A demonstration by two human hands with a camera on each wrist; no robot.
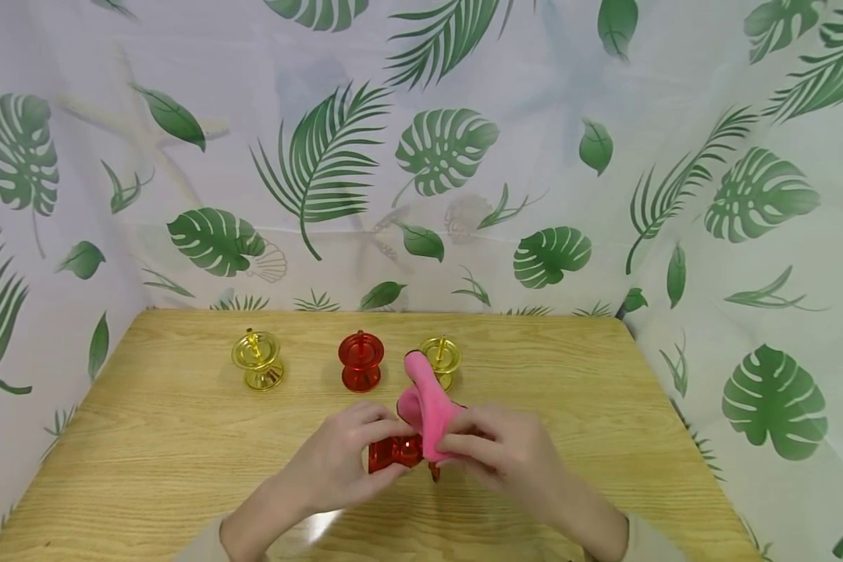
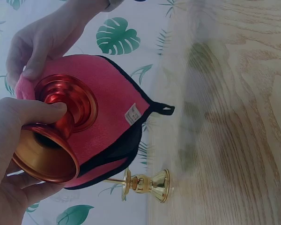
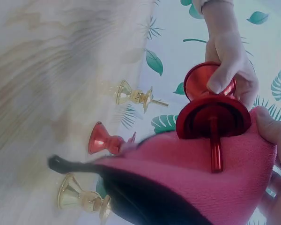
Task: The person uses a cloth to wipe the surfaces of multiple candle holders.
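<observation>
My left hand (image 1: 344, 457) grips a shiny red candle holder (image 1: 386, 453) by its base and stem, tipped on its side above the table. Its flared hollow base (image 2: 46, 159) faces the left wrist camera. In the right wrist view, its dish (image 3: 234, 115) and spike (image 3: 216, 154) point down at the cloth. My right hand (image 1: 509, 453) pinches a pink cleaning cloth (image 1: 432, 410) with dark edging and a hanging loop (image 2: 165, 109). The cloth lies against or close behind the dish; exact contact cannot be told.
On the wooden table (image 1: 147, 437), a gold candle holder (image 1: 263, 376) stands at the back left and a red one (image 1: 361, 365) near the middle. Another gold one (image 1: 451, 355) is partly hidden behind the cloth. A leaf-patterned curtain (image 1: 548, 195) encloses the back and sides.
</observation>
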